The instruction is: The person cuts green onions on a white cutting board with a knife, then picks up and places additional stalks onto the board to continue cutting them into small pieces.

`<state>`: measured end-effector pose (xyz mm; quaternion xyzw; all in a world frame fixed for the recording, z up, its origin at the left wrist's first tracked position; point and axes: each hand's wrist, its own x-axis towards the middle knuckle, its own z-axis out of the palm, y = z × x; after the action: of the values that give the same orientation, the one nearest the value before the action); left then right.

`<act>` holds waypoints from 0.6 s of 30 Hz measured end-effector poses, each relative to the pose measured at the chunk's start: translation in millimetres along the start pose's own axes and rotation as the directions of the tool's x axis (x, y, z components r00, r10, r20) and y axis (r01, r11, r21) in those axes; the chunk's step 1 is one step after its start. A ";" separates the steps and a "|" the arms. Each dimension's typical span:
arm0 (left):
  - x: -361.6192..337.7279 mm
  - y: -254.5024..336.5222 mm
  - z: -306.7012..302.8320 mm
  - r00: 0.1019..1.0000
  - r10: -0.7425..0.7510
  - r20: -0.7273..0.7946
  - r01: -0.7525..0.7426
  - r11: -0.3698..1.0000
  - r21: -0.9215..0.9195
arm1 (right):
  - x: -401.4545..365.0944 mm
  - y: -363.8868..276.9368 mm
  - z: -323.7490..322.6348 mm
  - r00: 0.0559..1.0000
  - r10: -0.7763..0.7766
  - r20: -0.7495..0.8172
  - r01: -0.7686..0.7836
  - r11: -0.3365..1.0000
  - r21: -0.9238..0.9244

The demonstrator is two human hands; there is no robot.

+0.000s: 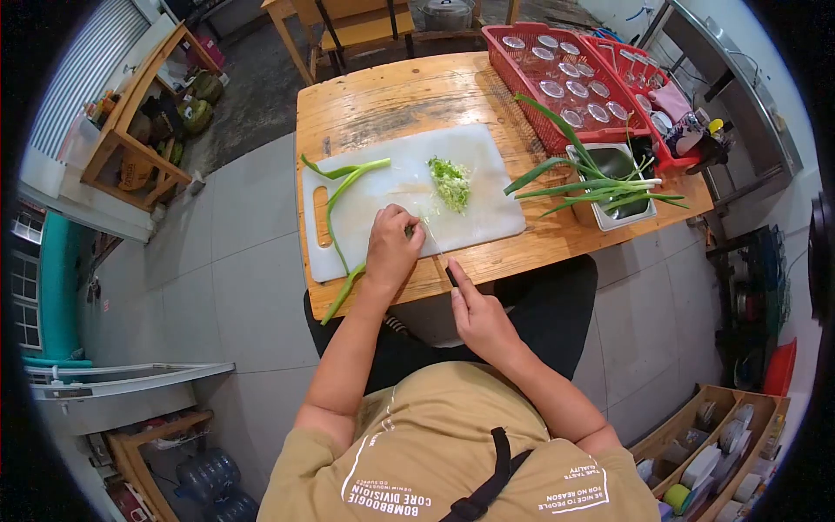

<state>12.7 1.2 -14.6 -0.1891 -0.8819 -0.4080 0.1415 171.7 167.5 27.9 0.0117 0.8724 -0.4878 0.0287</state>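
Note:
On the wooden table lies a white cutting board (348, 196). My left hand (395, 244) is closed on green onion stalks at the board's near edge, its fingers curled over them. My right hand (478, 313) grips the black handle of a knife (451, 276), whose thin blade points up toward my left fingertips. A pile of chopped green onion (450, 184) rests on the board, beyond the blade. Long green onion leaves (341, 196) lie at the board's left side, and a loose piece (343, 296) hangs over the table's near edge.
More green onions (600, 184) lie across a metal container (617, 213) on the right of the table (383, 87). A red basket (600, 137) of upturned glasses stands at the far right, beside another red basket with utensils. A wooden chair (370, 30) is behind the table.

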 end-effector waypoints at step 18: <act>8.5 -2.2 -1.4 0.993 -0.064 0.104 0.061 0.997 0.038 | 3.8 4.0 -3.0 0.999 -0.012 0.047 0.016 0.995 -0.100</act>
<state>4.2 0.7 -11.8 -0.1800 -0.9005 -0.3865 0.0854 168.0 172.0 25.9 -0.0072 0.8950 -0.4437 0.0461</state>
